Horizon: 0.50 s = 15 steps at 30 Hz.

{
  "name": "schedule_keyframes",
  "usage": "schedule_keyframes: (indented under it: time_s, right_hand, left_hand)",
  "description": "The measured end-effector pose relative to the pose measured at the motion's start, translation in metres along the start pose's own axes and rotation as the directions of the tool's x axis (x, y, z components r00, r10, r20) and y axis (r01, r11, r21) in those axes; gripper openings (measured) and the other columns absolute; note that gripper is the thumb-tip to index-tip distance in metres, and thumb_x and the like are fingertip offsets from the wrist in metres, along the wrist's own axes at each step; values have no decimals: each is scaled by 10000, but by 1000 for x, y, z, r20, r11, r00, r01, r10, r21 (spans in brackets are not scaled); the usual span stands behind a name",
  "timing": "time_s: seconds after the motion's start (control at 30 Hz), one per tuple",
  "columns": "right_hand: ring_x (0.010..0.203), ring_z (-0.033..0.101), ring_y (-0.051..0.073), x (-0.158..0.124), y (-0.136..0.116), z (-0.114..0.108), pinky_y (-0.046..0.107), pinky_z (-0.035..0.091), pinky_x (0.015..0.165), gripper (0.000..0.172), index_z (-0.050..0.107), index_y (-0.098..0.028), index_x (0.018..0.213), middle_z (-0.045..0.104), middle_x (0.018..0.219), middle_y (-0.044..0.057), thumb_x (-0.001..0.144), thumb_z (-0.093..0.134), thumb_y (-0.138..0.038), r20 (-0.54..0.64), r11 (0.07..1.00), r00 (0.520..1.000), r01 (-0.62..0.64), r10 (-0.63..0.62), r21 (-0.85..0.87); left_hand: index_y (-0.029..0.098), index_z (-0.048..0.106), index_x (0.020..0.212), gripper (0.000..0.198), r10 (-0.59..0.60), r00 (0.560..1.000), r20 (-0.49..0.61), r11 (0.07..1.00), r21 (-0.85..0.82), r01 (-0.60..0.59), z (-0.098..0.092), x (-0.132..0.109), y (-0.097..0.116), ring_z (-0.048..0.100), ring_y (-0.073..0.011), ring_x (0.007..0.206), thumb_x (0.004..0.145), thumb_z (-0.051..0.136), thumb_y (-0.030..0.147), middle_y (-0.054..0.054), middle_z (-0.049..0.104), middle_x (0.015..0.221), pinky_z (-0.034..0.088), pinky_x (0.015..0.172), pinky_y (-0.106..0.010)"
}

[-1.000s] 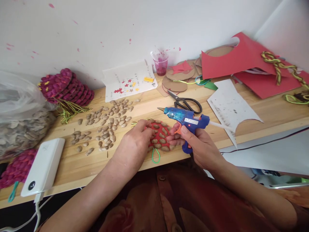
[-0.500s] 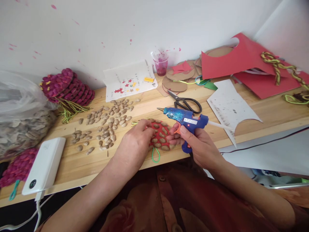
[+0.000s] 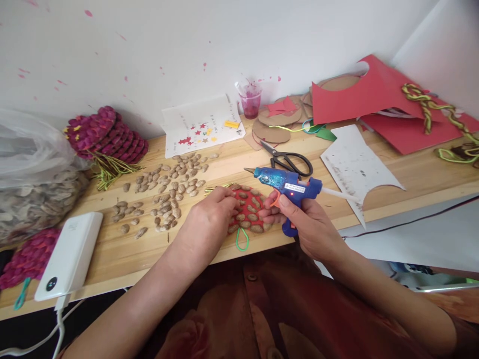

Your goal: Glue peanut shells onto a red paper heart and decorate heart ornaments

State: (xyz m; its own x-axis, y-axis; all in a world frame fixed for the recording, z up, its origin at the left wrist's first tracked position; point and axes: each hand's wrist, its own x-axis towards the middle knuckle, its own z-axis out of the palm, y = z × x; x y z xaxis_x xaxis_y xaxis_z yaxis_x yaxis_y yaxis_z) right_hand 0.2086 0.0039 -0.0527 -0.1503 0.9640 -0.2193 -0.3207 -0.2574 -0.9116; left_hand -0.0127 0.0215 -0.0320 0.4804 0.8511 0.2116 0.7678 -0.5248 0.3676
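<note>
A red disc covered in rows of brown nut-like shells lies at the table's front edge, with a green cord loop at its near side. Over its left part, my left hand has its fingers pressed together at the surface; anything in them is hidden. My right hand grips a blue hot glue gun, one finger at the orange trigger. The gun's nozzle points left, above the disc, and a white glue stick protrudes from its rear. Loose brown shells are scattered left of the disc.
Black-handled scissors lie behind the glue gun. Cardboard discs, red card and cut white card spread to the right. A cup of pink liquid stands at the wall. A white power bank sits left.
The view has shifted slightly. Both hands stay almost where they were, the left over the disc and the right holding the glue gun.
</note>
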Motion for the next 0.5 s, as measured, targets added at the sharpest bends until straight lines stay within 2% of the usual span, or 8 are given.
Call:
schedule_keyframes:
  time_s: [0.2,0.5]
  right_hand:
    - [851,749,196,0,0,-1,345,644,783,295,700,-244,978,725,962,35,889,735,-523,8,1000,1000,8,-8,-3]
    - [853,749,197,-1,0,0,345,644,781,301,697,-244,989,729,967,37,885,737,-524,-1,1000,1000,3,-3,-11]
  left_hand:
    - [192,695,878,202,-9,998,-62,999,-36,7,-7,1,3,702,-163,930,954,526,112,-40,703,1015,609,807,-279]
    - [186,715,852,210,-44,997,-62,998,-47,41,-4,5,7,704,-155,890,947,540,120,-48,709,1010,610,765,-259]
